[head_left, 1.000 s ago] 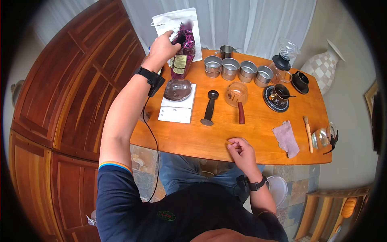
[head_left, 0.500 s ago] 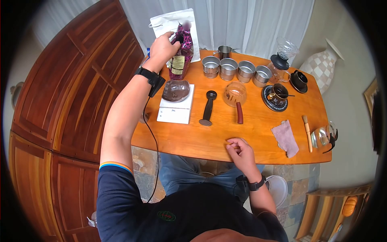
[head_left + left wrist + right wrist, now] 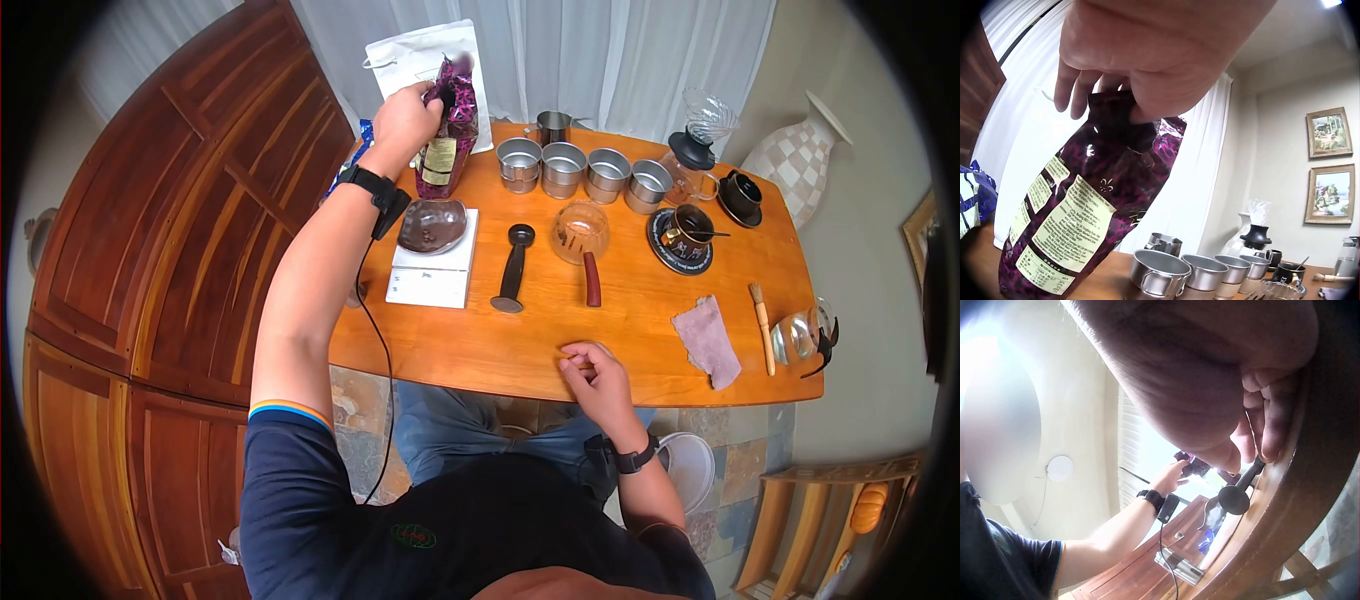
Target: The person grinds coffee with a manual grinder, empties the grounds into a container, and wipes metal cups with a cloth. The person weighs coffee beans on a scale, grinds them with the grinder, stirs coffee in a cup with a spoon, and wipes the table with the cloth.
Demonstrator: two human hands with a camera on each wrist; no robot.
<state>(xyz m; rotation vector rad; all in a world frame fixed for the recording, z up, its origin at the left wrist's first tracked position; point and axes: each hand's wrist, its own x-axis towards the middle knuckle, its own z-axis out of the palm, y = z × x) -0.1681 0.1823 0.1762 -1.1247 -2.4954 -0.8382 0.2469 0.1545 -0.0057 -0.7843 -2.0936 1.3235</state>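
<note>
My left hand (image 3: 404, 122) pinches the top of a purple patterned coffee bag (image 3: 447, 165), which stands upright at the table's back left. In the left wrist view the thumb lies on the near side of the bag's mouth, with the fingers behind it. In front of the bag, a dark brown dish (image 3: 432, 228) with a few small dark beans rests on a white scale (image 3: 428, 287). My right hand (image 3: 600, 385) rests at the table's front edge, fingers loosely curled and holding nothing. Nearest to it are a black tamper-like scoop (image 3: 515, 270) and a glass pot with red handle (image 3: 592, 280).
Behind the coffee bag stands a white paper bag (image 3: 478, 85). Metal cups (image 3: 563, 170) line the back, beside a glass dripper (image 3: 708, 118). A black cup on a saucer (image 3: 682, 255), pink cloth (image 3: 707, 340), brush (image 3: 763, 330) and glass kettle (image 3: 797, 342) lie to the right.
The head view has shifted slightly, so the table things sit a little further left. My left hand stays at the top of the coffee bag; my right hand has not moved.
</note>
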